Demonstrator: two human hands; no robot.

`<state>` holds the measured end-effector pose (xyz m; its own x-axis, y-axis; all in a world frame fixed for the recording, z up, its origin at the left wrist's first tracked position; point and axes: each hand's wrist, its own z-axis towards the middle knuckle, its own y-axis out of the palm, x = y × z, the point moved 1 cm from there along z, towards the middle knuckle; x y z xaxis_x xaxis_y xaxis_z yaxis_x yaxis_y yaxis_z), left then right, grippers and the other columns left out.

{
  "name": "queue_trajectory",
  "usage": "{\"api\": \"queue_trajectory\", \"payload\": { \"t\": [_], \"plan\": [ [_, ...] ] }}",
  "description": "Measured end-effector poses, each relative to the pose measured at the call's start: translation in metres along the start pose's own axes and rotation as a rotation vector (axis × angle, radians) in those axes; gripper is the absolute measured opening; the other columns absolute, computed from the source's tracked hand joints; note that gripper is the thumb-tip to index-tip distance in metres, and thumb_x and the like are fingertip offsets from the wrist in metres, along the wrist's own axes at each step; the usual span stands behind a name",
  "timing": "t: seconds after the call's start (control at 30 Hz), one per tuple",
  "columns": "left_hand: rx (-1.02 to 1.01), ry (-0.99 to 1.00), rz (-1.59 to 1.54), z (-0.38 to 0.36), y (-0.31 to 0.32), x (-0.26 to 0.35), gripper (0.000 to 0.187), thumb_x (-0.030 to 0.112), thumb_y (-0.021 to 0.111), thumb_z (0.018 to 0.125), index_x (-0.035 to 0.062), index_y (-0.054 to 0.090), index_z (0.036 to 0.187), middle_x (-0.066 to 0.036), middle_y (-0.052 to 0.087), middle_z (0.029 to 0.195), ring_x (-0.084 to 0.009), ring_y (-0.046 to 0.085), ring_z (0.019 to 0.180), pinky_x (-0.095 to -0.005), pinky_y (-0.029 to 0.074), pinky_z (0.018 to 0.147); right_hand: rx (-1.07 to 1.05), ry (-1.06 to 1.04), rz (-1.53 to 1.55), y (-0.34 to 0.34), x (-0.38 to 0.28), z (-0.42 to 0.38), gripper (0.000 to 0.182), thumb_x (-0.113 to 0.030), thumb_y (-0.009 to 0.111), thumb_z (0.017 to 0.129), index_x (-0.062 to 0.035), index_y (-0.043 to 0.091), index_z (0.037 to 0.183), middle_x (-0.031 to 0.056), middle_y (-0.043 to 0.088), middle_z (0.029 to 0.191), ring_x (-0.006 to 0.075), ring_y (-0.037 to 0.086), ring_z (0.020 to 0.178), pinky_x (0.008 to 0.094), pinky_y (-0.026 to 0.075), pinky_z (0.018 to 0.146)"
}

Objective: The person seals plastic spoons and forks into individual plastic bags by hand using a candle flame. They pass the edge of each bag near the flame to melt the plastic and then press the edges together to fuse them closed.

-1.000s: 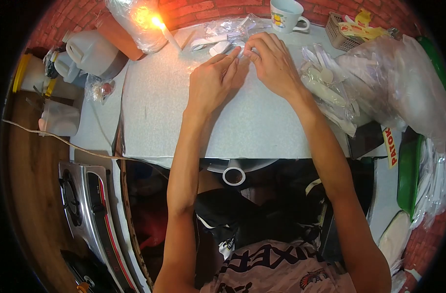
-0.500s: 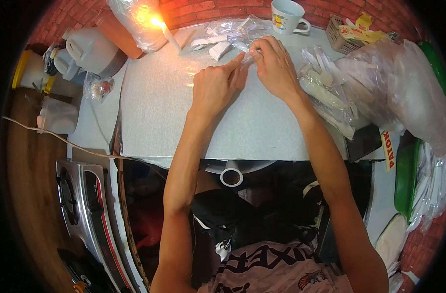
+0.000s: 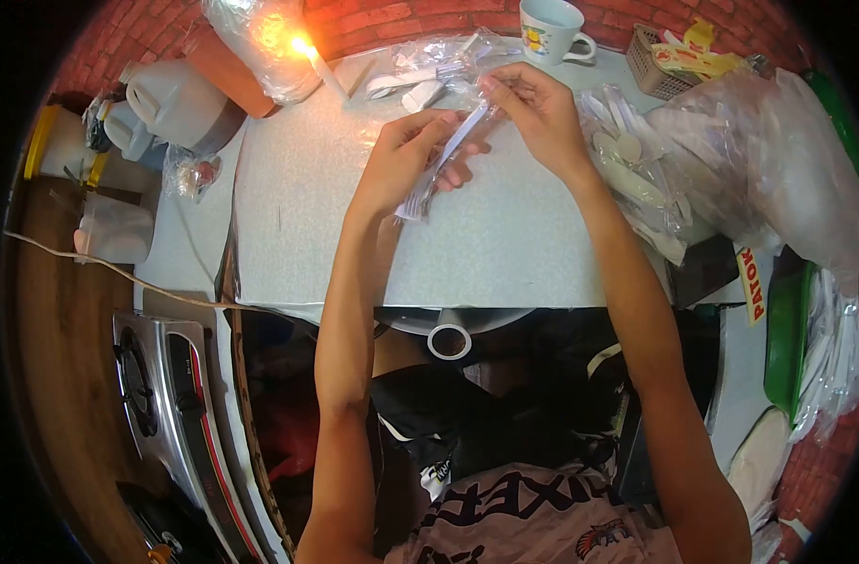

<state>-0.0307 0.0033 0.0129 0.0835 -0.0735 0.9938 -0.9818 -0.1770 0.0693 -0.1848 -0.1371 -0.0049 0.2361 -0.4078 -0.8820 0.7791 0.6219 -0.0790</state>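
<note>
Between both hands a white plastic fork in a clear wrapper point(image 3: 460, 137) slants over the table, its tines toward the lower left. My left hand point(image 3: 406, 160) is closed on its middle, thumb on top. My right hand point(image 3: 542, 117) pinches the upper end of the wrapper. Just beyond lie wrapped white utensils point(image 3: 439, 66) in crinkled clear plastic. To their left a lit white candle point(image 3: 328, 73) leans, its flame glaring.
A cup point(image 3: 550, 33) stands at the back, beside a basket point(image 3: 653, 70). Bags of plastic spoons point(image 3: 632, 169) fill the right side. Jugs point(image 3: 180, 103) stand at the left, above a gas stove point(image 3: 166, 385). The table point(image 3: 298, 216) has a dark front edge gap below.
The wrapped fork has been lifted off the table and now shows between the hands. My left hand has turned palm-up under it, and my right hand has shifted slightly right.
</note>
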Motion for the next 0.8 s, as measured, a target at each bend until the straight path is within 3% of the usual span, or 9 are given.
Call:
{"api": "queue_trajectory", "payload": {
  "t": [0.1,0.2,0.3,0.37,0.43,0.57,0.6,0.67,0.8],
  "plan": [
    [0.092,0.180,0.392,0.000,-0.003,0.001,0.035,0.025,0.061,0.103,-0.0002,0.067,0.126,-0.014,0.074,0.100,-0.0164,0.070,0.084,-0.0290,0.057,0.074,0.021,0.091,0.111,-0.004,0.002,-0.001,0.023,-0.021,0.068,0.101,-0.0002,0.070,0.111,0.0020,0.071,0.091,0.0076,0.063,0.079,0.0232,0.052,0.068],
    [0.224,0.398,0.391,-0.013,-0.007,0.013,0.033,0.023,0.066,0.100,0.0027,0.068,0.126,-0.013,0.072,0.108,-0.0172,0.068,0.096,-0.0322,0.054,0.086,0.011,0.156,0.161,-0.005,0.011,0.000,0.023,-0.020,0.067,0.101,0.0000,0.070,0.111,0.0018,0.070,0.089,0.0069,0.062,0.075,0.0238,0.052,0.063],
    [0.262,0.522,0.236,-0.075,0.022,0.058,0.023,0.013,0.071,0.095,-0.0023,0.068,0.112,-0.010,0.071,0.103,-0.0172,0.067,0.093,-0.0321,0.053,0.087,-0.014,0.200,0.138,-0.007,0.016,0.000,0.024,-0.023,0.062,0.105,-0.0018,0.069,0.113,0.0020,0.069,0.092,0.0070,0.063,0.073,0.0226,0.051,0.063],
    [0.266,0.691,0.201,-0.129,0.053,0.086,0.018,0.012,0.060,0.095,-0.0060,0.061,0.097,-0.017,0.065,0.091,-0.0262,0.065,0.078,-0.0358,0.051,0.073,-0.029,0.275,0.134,-0.004,0.022,-0.001,0.026,-0.024,0.061,0.105,-0.0017,0.070,0.115,0.0019,0.067,0.089,0.0080,0.062,0.069,0.0225,0.051,0.061],
    [0.205,0.760,0.083,-0.163,0.075,0.110,0.017,0.015,0.059,0.094,-0.0016,0.059,0.095,-0.013,0.066,0.084,-0.0204,0.063,0.070,-0.0357,0.050,0.068,-0.053,0.271,0.138,-0.004,0.027,0.000,0.026,-0.025,0.065,0.102,-0.0006,0.070,0.112,0.0019,0.068,0.086,0.0078,0.062,0.067,0.0228,0.051,0.058],
    [-0.144,0.873,0.347,-0.195,0.093,0.150,0.071,0.076,0.053,0.084,0.0097,0.053,0.110,-0.003,0.060,0.080,-0.0170,0.060,0.069,-0.0303,0.055,0.060,-0.112,0.250,0.064,-0.003,0.030,0.000,0.029,-0.026,0.070,0.099,0.0005,0.071,0.111,0.0007,0.067,0.081,0.0073,0.061,0.063,0.0226,0.049,0.054],
    [-0.141,0.874,0.346,-0.191,0.085,0.150,0.071,0.076,0.053,0.084,0.0097,0.053,0.110,-0.003,0.060,0.080,-0.0170,0.060,0.069,-0.0303,0.055,0.060,-0.128,0.255,0.013,-0.004,0.028,-0.001,0.030,-0.026,0.070,0.099,0.0006,0.071,0.112,0.0006,0.067,0.081,0.0073,0.061,0.063,0.0225,0.049,0.053],
    [-0.587,1.109,0.400,-0.177,0.063,0.147,0.060,0.068,0.065,0.083,0.0100,0.057,0.099,-0.002,0.061,0.076,-0.0149,0.060,0.064,-0.0310,0.055,0.056,-0.147,0.253,0.011,-0.005,0.025,-0.001,0.030,-0.026,0.070,0.099,0.0005,0.071,0.112,0.0006,0.067,0.081,0.0075,0.061,0.063,0.0225,0.049,0.053],
    [-0.225,1.297,0.056,-0.185,0.096,0.121,0.029,0.033,0.076,0.091,0.0079,0.063,0.092,-0.006,0.065,0.077,-0.0173,0.060,0.062,-0.0327,0.054,0.056,-0.176,0.283,0.057,-0.006,0.021,-0.003,0.031,-0.029,0.071,0.098,-0.0004,0.071,0.112,0.0007,0.067,0.082,0.0078,0.061,0.063,0.0225,0.048,0.053]
  ]
}}
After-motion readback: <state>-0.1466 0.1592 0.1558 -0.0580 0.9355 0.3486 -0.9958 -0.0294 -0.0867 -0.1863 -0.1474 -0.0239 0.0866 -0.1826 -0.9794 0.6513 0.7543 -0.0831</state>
